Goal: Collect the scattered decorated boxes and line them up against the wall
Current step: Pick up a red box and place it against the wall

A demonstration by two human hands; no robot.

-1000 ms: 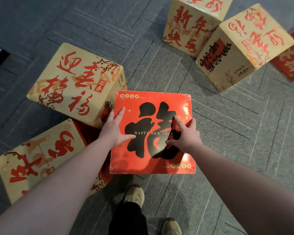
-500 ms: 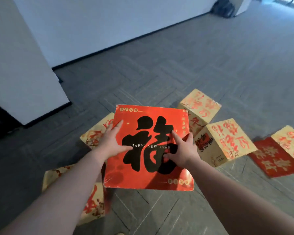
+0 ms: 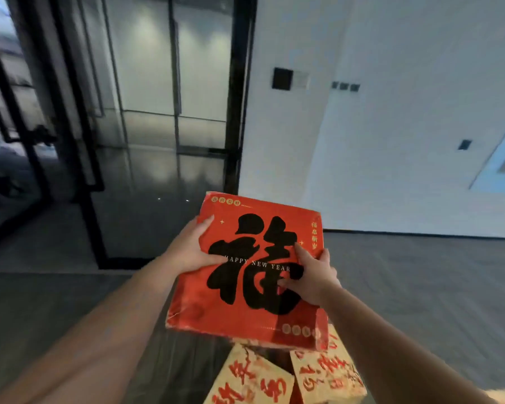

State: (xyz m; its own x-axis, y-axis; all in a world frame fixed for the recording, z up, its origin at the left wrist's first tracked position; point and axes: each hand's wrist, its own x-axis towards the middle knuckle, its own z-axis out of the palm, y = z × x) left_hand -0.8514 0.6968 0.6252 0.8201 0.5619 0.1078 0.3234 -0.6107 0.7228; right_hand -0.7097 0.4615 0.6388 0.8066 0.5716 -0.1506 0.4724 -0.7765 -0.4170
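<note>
Red box [image 3: 254, 275], decorated with a large black character and the words HAPPY NEW YEAR, is held up in the air in front of the person, its printed face turned toward the camera and tilted slightly. Left hand [image 3: 191, 252] grips the box at its left edge: the thumb lies across the printed face and the fingers wrap round the side. Right hand [image 3: 311, 279] grips the right side in the same way, thumb on the face, fingers curled over the edge. Both forearms reach in from the bottom of the view.

Below the held box, on the grey floor [image 3: 420, 287], stand two cream boxes with red writing: one cream box [image 3: 248, 380] at lower centre and a second cream box [image 3: 330, 371] just beside it to the right. Whether the two touch cannot be told.

Behind the red box a white wall [image 3: 391, 141] meets the floor on the right. Left of it stands a black-framed glass door [image 3: 169, 126]. The red box is well apart from the wall and rests on nothing
</note>
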